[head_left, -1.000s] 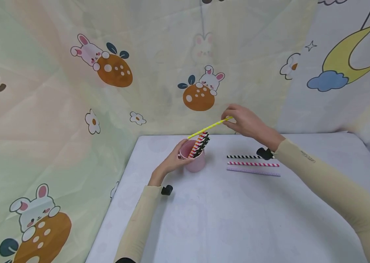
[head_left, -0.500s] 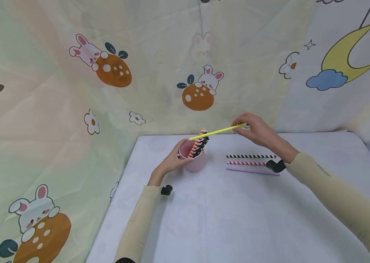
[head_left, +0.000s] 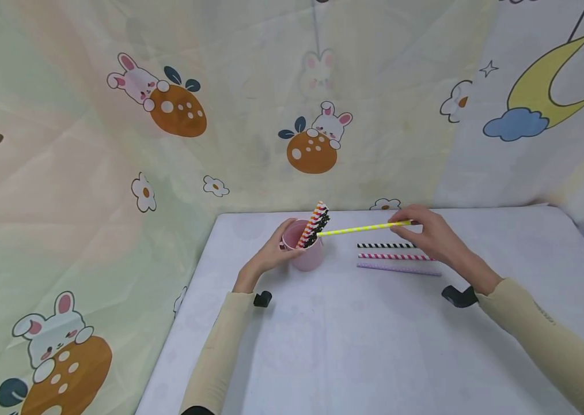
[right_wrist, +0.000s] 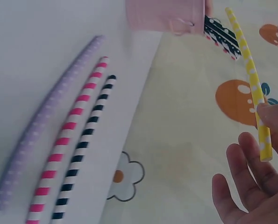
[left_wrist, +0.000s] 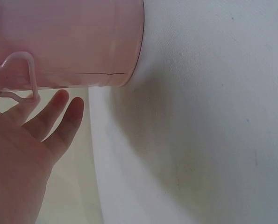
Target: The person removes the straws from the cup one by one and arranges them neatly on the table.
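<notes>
My left hand (head_left: 270, 252) holds a small pink pail (head_left: 308, 261) by its upper part, thumb at the near side of the rim. In the left wrist view a heart-shaped wire loop (left_wrist: 33, 74) juts from the pail's side beside my fingers. A bundle of paper straws (head_left: 313, 226), orange-red striped and black patterned, leans out of the pail's mouth. Between thumb and fingers my right hand (head_left: 431, 231) pinches a yellow paper straw with white dots (head_left: 354, 230) near one end. Its far end overlaps the pail's right rim and the bundle in the head view.
Right of the pail, three straws lie side by side on the white table (head_left: 354, 346): black striped (head_left: 385, 246), pink striped (head_left: 393, 256) and lilac dotted (head_left: 398, 269). A printed cloth backdrop (head_left: 250, 115) rises right behind the table's back edge.
My right hand has moved right and down, carrying the yellow straw, which now lies nearly level and points at the pail's right rim. The left hand and pail stay put.
</notes>
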The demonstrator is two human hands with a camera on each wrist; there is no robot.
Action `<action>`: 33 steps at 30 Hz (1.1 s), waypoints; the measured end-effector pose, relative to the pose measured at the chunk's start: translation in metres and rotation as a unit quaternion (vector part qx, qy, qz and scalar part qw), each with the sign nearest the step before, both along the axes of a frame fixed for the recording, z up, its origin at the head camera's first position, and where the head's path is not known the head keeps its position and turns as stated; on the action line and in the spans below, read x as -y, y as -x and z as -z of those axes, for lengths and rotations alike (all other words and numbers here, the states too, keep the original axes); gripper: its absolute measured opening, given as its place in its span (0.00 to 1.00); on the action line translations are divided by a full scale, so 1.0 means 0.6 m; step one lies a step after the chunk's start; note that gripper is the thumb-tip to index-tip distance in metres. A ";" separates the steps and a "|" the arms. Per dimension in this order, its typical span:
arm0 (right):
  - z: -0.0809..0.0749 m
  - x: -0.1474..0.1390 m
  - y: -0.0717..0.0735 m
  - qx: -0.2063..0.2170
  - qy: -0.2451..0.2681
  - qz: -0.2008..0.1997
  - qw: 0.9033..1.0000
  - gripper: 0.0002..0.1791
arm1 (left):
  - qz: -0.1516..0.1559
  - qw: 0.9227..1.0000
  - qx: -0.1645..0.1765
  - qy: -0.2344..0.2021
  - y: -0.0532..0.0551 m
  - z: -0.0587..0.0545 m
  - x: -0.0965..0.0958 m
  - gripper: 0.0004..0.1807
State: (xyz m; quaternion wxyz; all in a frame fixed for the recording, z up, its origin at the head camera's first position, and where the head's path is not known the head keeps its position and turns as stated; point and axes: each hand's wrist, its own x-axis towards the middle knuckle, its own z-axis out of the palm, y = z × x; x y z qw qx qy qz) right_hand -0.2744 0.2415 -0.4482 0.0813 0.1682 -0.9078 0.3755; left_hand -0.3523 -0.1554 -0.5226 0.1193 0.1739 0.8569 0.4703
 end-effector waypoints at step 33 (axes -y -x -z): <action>0.130 -0.055 -0.105 0.066 -0.048 0.047 0.996 0.11 | 0.003 1.000 -0.007 -0.005 0.000 -0.001 0.001 0.51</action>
